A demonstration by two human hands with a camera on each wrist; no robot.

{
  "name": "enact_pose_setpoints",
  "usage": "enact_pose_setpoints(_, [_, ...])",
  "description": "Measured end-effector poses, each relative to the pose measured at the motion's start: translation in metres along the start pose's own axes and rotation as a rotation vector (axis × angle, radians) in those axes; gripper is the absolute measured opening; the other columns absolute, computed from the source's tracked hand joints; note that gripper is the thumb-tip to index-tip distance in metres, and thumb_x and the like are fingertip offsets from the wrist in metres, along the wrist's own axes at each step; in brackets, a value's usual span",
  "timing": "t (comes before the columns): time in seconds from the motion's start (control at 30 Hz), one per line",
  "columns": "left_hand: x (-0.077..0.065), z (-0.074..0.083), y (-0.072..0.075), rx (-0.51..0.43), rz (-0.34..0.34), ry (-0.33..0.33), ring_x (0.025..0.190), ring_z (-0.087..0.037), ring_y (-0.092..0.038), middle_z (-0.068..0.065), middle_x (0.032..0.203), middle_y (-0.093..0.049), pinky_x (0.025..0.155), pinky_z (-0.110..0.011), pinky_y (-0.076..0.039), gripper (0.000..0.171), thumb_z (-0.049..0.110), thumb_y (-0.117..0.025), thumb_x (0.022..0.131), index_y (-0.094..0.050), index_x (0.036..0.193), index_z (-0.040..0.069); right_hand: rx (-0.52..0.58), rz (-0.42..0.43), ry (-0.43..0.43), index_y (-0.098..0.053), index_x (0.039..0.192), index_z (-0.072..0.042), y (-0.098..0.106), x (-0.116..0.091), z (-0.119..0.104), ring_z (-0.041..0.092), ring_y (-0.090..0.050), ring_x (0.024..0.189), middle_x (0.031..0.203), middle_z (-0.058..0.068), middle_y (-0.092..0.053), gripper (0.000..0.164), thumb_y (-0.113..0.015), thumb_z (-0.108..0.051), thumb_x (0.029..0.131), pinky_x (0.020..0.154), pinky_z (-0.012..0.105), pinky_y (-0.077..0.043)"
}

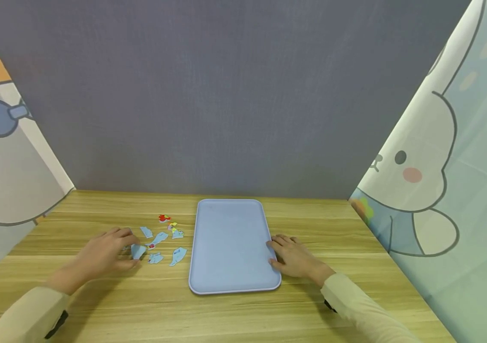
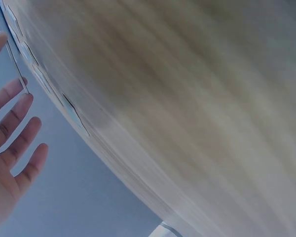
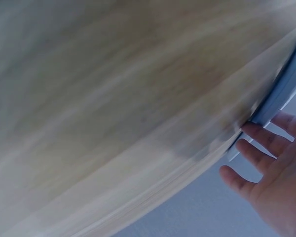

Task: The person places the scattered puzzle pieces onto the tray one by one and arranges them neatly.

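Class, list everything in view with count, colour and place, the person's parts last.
Table: 1, yellow-brown wood, foreground
Tray: 1, pale blue, mid-table
Flat piece: 1, light blue, left of tray
Loose pieces: at least six, mostly light blue, some red, yellow, left of tray
Backdrop: 1, dark grey, behind table
Side panels: 2, pale cartoon prints, left and right
Wrist items: 2, black, at cuffs
Sleeves: 2, cream, bottom edge
Left hand: 1, bare, pinching flat piece
Right hand: 1, bare, touching tray's right edge
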State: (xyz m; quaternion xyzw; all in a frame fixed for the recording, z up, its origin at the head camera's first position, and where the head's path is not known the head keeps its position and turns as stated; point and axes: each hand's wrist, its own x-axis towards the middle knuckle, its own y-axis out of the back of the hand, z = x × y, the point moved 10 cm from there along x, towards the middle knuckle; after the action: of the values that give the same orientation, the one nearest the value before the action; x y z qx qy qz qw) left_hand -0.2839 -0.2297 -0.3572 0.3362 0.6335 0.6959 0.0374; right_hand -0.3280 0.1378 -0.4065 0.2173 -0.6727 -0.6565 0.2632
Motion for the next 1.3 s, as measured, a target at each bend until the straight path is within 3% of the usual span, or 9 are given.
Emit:
enact_pose_setpoints(0.23, [0.014, 0.011, -0.003, 0.01, 0.03, -0.017, 0.087, -0.026, -0.061, 0.001, 0.092, -0.064, 0.074, -0.047, -0.051, 0.044, 0.045, -0.078, 0.062, -0.069, 0.093, 0.015, 0.004, 0.023, 0.014, -0.05, 0.128, -0.008, 0.004, 0.0, -0.001, 0.032, -0.043, 0.125, 0.133, 0.013, -0.048, 0.049, -0.05, -0.039, 0.09, 0.095, 0.057, -0.038])
enact_pose_setpoints(0.5, [0.033, 0.023, -0.013, -0.006, -0.022, 0.005, 0.085, -0.023, -0.06, 0.0, 0.091, -0.062, 0.074, -0.047, -0.051, 0.043, 0.045, -0.076, 0.066, -0.067, 0.094, 0.013, 0.006, 0.032, 0.017, -0.05, 0.127, -0.007, 0.005, 0.0, 0.001, 0.032, -0.043, 0.124, 0.132, 0.013, -0.049, 0.049, -0.052, -0.038, 0.089, 0.094, 0.058, -0.038])
enact_pose_setpoints(0.67, [0.047, 0.029, -0.019, -0.023, -0.037, 0.021, 0.092, -0.028, -0.059, -0.002, 0.097, -0.062, 0.076, -0.049, -0.051, 0.043, 0.046, -0.074, 0.068, -0.066, 0.096, 0.014, 0.005, 0.03, 0.022, -0.05, 0.127, -0.008, 0.005, 0.001, -0.001, 0.032, -0.044, 0.124, 0.132, 0.013, -0.049, 0.049, -0.052, -0.039, 0.089, 0.094, 0.059, -0.038])
enact_pose_setpoints(1.03, [0.071, 0.037, -0.028, -0.048, -0.036, 0.07, 0.093, -0.024, -0.056, -0.002, 0.099, -0.061, 0.073, -0.044, -0.051, 0.043, 0.047, -0.072, 0.071, -0.066, 0.098, 0.014, -0.001, 0.017, 0.008, -0.05, 0.128, -0.009, 0.003, 0.001, -0.001, 0.03, -0.044, 0.124, 0.133, 0.012, -0.049, 0.05, -0.05, -0.041, 0.09, 0.094, 0.058, -0.039])
enact_pose_setpoints(1.3, [0.085, 0.038, -0.037, -0.046, -0.061, 0.08, 0.094, -0.026, -0.055, -0.002, 0.099, -0.059, 0.075, -0.049, -0.05, 0.045, 0.048, -0.072, 0.072, -0.066, 0.102, 0.014, -0.004, 0.012, 0.002, -0.05, 0.129, -0.009, 0.003, 0.001, -0.001, 0.03, -0.043, 0.125, 0.133, 0.012, -0.048, 0.05, -0.05, -0.04, 0.09, 0.095, 0.057, -0.039])
